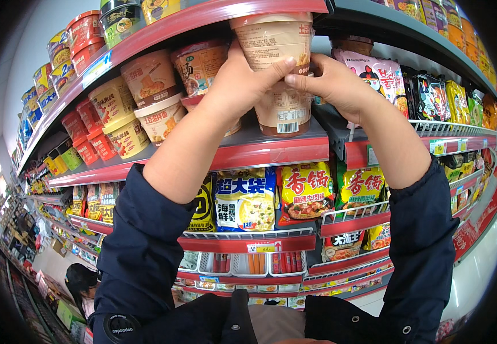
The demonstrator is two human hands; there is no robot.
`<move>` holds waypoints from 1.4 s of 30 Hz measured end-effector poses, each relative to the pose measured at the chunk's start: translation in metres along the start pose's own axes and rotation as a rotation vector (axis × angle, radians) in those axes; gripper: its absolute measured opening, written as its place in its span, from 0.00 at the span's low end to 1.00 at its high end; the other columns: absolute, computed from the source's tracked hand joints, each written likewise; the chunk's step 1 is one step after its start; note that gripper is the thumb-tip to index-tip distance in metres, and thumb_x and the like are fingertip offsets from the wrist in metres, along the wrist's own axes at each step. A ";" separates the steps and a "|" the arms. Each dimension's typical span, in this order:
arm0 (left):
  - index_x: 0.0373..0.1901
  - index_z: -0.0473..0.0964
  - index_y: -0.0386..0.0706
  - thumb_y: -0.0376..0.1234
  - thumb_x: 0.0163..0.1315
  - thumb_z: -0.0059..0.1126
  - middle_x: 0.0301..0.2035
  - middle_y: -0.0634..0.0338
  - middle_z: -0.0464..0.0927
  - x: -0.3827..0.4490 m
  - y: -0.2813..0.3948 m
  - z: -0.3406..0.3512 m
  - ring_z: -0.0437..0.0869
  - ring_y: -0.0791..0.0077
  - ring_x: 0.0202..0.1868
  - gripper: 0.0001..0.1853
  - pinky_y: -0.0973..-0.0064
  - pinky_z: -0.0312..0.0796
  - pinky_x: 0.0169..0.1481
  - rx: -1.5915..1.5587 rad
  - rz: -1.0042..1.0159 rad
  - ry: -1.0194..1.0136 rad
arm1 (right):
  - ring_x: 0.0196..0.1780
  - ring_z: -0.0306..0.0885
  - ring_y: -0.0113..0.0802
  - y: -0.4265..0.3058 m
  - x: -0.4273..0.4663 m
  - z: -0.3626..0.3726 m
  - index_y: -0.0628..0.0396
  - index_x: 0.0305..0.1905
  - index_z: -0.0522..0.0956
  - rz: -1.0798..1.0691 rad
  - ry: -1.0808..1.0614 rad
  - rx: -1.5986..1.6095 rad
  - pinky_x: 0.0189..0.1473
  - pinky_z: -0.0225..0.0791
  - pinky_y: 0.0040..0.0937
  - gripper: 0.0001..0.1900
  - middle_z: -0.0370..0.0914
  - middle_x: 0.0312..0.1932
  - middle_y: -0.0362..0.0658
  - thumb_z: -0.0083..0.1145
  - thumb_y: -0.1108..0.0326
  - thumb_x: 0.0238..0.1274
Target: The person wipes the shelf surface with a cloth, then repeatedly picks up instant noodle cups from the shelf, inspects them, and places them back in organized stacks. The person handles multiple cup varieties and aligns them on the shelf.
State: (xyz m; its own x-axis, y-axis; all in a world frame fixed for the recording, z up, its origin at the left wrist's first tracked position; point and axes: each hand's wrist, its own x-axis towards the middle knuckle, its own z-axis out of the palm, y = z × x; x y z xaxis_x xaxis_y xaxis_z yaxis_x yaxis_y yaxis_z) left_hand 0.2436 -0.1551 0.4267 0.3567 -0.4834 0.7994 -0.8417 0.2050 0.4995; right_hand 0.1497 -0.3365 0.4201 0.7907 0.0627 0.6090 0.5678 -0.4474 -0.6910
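A beige paper instant-noodle cup (274, 41) is gripped between my two hands, upright just above or on a second beige cup (285, 107) with a barcode. Whether the two cups touch is hidden by my fingers. My left hand (248, 84) wraps the upper cup's left side, thumb across its front. From the right, my right hand (334, 81) holds it, and the two thumb tips nearly meet. The lower cup stands at the front of a dark shelf (270, 144) with a red edge. Left of it, more stacked noodle cups (149, 77) stand in rows.
The red-edged upper shelf (214, 17) overhangs close above. Bagged noodles (246, 200) fill the shelf below, and pink noodle packs (371, 73) stand behind a wire rail (450, 128) at right. White baskets (248, 263) sit lower. Another person (81, 286) is at lower left.
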 end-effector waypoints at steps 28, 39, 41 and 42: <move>0.56 0.79 0.33 0.56 0.63 0.70 0.47 0.44 0.86 0.013 0.007 -0.021 0.89 0.59 0.50 0.36 0.64 0.80 0.55 0.209 -0.004 -0.124 | 0.64 0.76 0.40 0.012 0.006 -0.001 0.63 0.66 0.74 -0.023 0.018 0.143 0.70 0.63 0.39 0.40 0.81 0.58 0.52 0.78 0.51 0.53; 0.57 0.77 0.31 0.56 0.60 0.72 0.47 0.42 0.86 0.018 -0.006 -0.023 0.89 0.58 0.49 0.39 0.65 0.81 0.53 0.176 0.007 -0.096 | 0.65 0.74 0.39 0.005 0.002 0.006 0.60 0.68 0.73 -0.009 0.027 0.204 0.70 0.62 0.41 0.37 0.80 0.60 0.49 0.76 0.54 0.56; 0.57 0.77 0.31 0.55 0.60 0.73 0.47 0.43 0.86 0.017 -0.005 -0.023 0.89 0.59 0.49 0.38 0.65 0.81 0.53 0.167 -0.001 -0.098 | 0.65 0.74 0.39 0.003 0.001 0.007 0.60 0.68 0.72 -0.010 0.034 0.196 0.70 0.62 0.41 0.37 0.79 0.60 0.49 0.75 0.55 0.57; 0.57 0.77 0.31 0.54 0.60 0.73 0.47 0.43 0.86 0.017 -0.004 -0.022 0.89 0.59 0.49 0.37 0.65 0.81 0.53 0.164 -0.004 -0.097 | 0.65 0.74 0.39 0.003 0.000 0.007 0.60 0.68 0.72 -0.014 0.041 0.188 0.70 0.62 0.41 0.37 0.79 0.60 0.49 0.75 0.55 0.57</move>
State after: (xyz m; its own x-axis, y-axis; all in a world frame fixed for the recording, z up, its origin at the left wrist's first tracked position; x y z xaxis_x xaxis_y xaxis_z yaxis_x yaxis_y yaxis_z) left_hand 0.2618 -0.1450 0.4457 0.3265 -0.5650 0.7577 -0.8978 0.0652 0.4356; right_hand 0.1534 -0.3315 0.4156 0.7749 0.0298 0.6314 0.6141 -0.2721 -0.7408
